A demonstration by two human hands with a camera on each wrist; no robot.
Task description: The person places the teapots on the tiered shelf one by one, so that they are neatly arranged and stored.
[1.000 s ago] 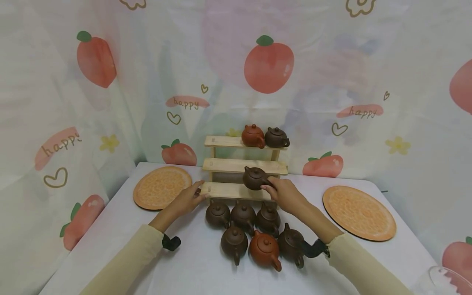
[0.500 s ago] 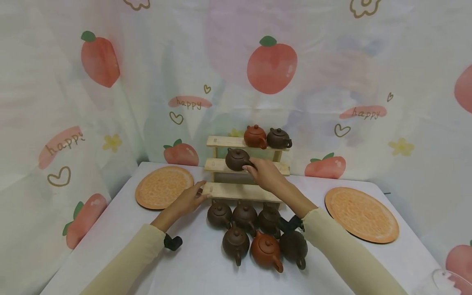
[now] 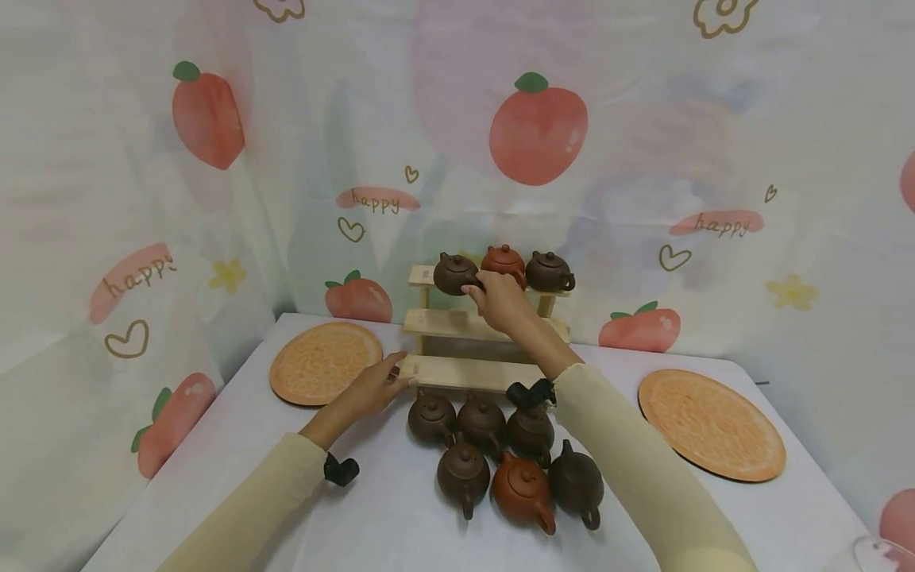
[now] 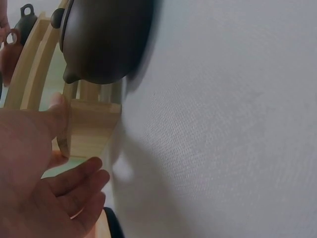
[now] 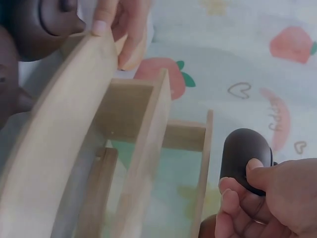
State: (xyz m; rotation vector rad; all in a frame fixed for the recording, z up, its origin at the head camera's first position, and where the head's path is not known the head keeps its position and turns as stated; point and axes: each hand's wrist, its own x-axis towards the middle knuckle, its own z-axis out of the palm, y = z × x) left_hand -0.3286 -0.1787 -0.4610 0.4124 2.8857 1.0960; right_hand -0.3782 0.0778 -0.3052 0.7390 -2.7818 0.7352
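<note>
Fruit-printed cloth [image 3: 322, 95] hangs behind. A dark teapot [image 3: 454, 276] is at the top shelf [image 3: 422, 275], beyond the right hand [image 3: 503, 300], which pinches its handle, likely keeping its base free; the left hand [image 3: 373, 387] grips the bottom shelf [image 3: 472, 372], apparently steadying it.

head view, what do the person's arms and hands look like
The left sleeve and right sleeve are long, plain and pale cream-yellow. Each has a small black attachment jutting out near its end. The left hand and right hand wear no gloves.
</note>
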